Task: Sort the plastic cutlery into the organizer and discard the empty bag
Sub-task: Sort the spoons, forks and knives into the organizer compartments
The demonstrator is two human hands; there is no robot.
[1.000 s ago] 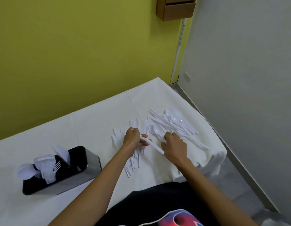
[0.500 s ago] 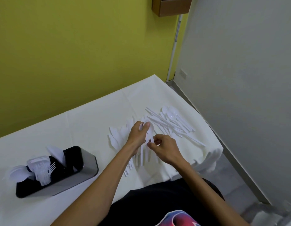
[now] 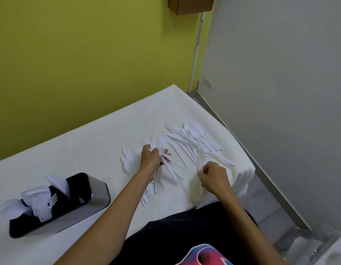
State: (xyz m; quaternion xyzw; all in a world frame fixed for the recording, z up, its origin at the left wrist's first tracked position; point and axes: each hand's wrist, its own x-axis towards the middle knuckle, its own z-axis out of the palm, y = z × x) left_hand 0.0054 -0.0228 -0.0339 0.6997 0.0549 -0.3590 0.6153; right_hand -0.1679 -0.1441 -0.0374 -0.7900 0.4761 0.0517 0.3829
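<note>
Item, left hand: I am now holding a small bunch of white spoons in it, grip clamped on the handles just below the bowls, handles trailing down toward me. Half a second ago both my hands were meeting over this bunch; now the left alone is carrying it.

Item, right hand: it is pulling away to my right and toward the near edge of the bench. The fingers are curled together; a pale handle seems to be showing at the knuckles, but I cannot tell whether the grip is closing on a piece or on nothing.

Item, loose cutlery: a fan of spoons and long handles is lying on the white cloth beyond my right hand, well apart from the organizer. A second flat heap of knives is lying under and beside my left wrist.

Item, organizer: it is standing at the far left of the bench, forks and spoons already sticking up in its left compartments.

Item, bag: I am not seeing it anywhere.

Reading: I am gathering spoons into one hand, so a trip to the organizer looks close; most of the sorting is remaining
</note>
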